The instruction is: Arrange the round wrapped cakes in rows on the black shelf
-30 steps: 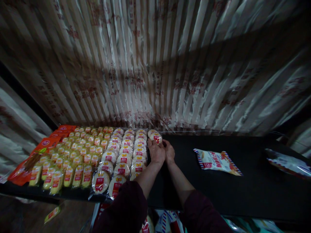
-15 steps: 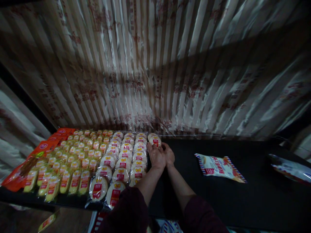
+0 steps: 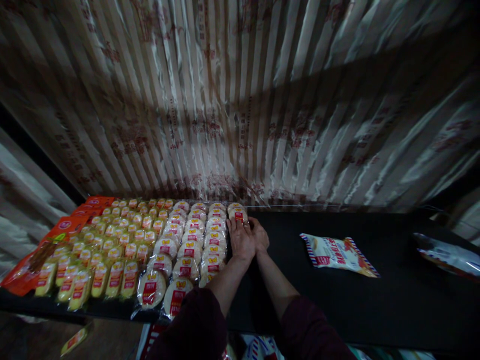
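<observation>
Both my hands meet on a round wrapped snack pack [image 3: 239, 214] near the back of the dark shelf [image 3: 375, 305]. My left hand [image 3: 241, 239] lies over the pack's near edge with fingers curled on it. My right hand [image 3: 259, 234] pinches the same pack from the right. That pack heads a short new column beside rows of round packs [image 3: 187, 250]. Left of those lie rows of smaller yellow packs [image 3: 108, 250].
A striped snack bag [image 3: 338, 255] lies flat on the shelf to my right. Another shiny bag [image 3: 448, 256] sits at the far right edge. Orange packets [image 3: 56, 235] line the left end. Glossy striped packaging [image 3: 240, 100] fills the background. More bags lie below the shelf front.
My hands have stayed on the round pack, shifting only slightly. The view has wobbled a little.
</observation>
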Action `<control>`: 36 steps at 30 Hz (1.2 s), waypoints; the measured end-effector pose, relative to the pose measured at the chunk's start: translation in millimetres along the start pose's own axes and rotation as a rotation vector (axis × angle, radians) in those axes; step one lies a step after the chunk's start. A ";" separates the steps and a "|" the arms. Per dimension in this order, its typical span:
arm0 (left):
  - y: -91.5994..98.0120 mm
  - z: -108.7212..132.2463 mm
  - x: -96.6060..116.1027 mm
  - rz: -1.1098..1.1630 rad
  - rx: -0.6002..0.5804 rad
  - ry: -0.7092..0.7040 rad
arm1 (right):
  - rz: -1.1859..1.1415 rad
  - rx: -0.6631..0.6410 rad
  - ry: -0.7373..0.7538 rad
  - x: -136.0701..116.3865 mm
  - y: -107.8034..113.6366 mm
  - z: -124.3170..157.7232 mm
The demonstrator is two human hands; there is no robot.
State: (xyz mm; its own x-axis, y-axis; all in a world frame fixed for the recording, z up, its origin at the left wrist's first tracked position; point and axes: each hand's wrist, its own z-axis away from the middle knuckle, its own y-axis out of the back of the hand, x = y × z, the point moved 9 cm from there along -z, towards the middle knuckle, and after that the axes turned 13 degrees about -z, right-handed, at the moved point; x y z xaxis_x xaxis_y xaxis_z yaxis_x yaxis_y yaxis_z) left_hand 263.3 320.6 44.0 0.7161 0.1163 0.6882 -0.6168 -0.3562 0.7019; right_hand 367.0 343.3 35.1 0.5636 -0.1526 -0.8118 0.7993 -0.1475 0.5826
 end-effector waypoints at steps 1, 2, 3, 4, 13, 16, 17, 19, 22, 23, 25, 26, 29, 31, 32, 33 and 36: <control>2.2 0.4 1.3 -0.025 0.005 0.003 | -0.004 0.000 0.005 0.1 0.0 -0.2; 4.4 0.9 2.7 -0.052 0.011 0.008 | -0.010 -0.001 0.012 0.0 -0.1 -0.2; 6.5 1.5 4.0 -0.077 0.016 0.015 | -0.014 -0.005 0.018 -0.1 -0.4 -0.1; 8.4 2.1 5.5 -0.094 0.019 0.020 | -0.016 -0.011 0.023 -0.3 -0.9 0.3; 15.0 2.9 10.9 -0.122 -0.001 -0.060 | 0.033 0.021 0.056 0.2 -1.2 2.5; 15.4 2.7 14.5 -0.133 -0.016 -0.107 | -0.017 0.135 0.150 -1.1 2.8 -4.8; 16.0 2.8 15.5 -0.137 -0.016 -0.112 | -0.044 0.162 0.205 -3.4 3.1 -7.3; 17.9 3.1 15.4 -0.139 -0.008 -0.098 | -0.092 0.152 0.295 -7.5 -1.0 -12.1; 17.6 3.5 11.9 -0.129 -0.017 -0.055 | -0.107 0.036 0.301 -6.9 -12.7 -17.6; 16.6 3.6 10.3 -0.122 -0.024 -0.040 | -0.100 0.002 0.288 -6.2 -15.4 -18.2; 14.9 3.3 7.6 -0.105 -0.029 -0.020 | -0.086 -0.033 0.262 -5.0 -16.8 -18.1; 14.1 3.0 6.9 -0.100 -0.030 -0.017 | -0.082 -0.037 0.254 -4.7 -16.3 -17.9; 11.6 2.3 6.8 -0.117 -0.040 -0.019 | -0.082 -0.041 0.239 -3.6 -14.7 -18.3; 10.7 2.4 7.2 -0.131 -0.050 -0.016 | -0.106 -0.042 0.236 -2.1 -14.3 -19.2; 10.8 2.7 7.5 -0.136 -0.055 -0.012 | -0.129 -0.037 0.234 -0.9 -13.5 -19.7; 11.3 3.2 7.8 -0.140 -0.056 -0.007 | -0.157 -0.030 0.234 0.3 -12.6 -20.1; 14.4 5.4 8.6 -0.149 -0.053 0.017 | -0.250 -0.008 0.248 4.3 -9.3 -19.7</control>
State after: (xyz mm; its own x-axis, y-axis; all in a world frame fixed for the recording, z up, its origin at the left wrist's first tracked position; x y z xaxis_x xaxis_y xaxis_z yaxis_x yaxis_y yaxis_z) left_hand 262.4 311.5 59.0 0.7958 0.1796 0.5784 -0.5209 -0.2840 0.8049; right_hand 366.0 363.2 25.4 0.3830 0.1295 -0.9146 0.9200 -0.1424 0.3651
